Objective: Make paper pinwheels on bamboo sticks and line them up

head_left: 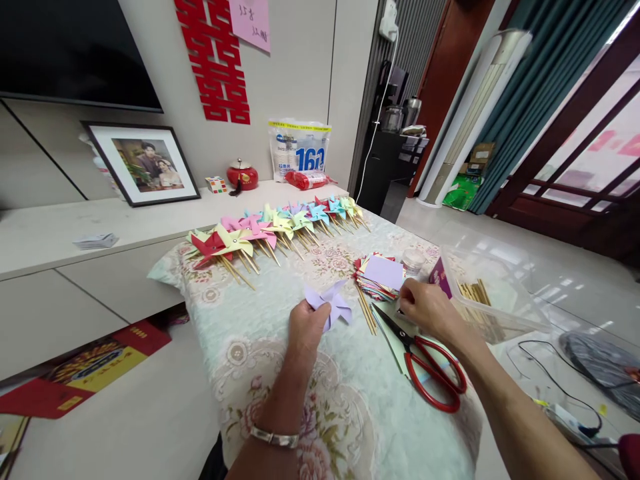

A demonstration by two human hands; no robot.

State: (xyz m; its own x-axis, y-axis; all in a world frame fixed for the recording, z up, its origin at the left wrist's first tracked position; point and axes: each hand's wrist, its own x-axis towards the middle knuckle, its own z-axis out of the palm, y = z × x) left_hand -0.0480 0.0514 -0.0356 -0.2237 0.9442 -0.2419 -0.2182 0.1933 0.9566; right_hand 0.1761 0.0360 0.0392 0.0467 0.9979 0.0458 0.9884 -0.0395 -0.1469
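Closest in, a metal bracelet [274, 437] circles the left wrist above a floral, satiny tablecloth [350, 413]. Along the cloth's far edge a row of finished paper pinwheels [273, 230] on thin wooden sticks runs from the far left corner, red and yellow, through pink and green to blue. The left hand [306, 330] is near the middle of the cloth, fingers closed on a lilac paper pinwheel [333, 303], matte, with crisp folded points and no stick. Just right of it lie loose wooden sticks [367, 313], then red-handled scissors [425, 360], their steel blades slightly parted. The right hand [430, 308] rests by the scissors' tip, fingers curled to the cloth; whether it grips anything I cannot tell. Beyond it sits a stack of coloured paper squares [383, 277], lilac on top, and at the right edge a clear plastic box [493, 293] with more sticks.
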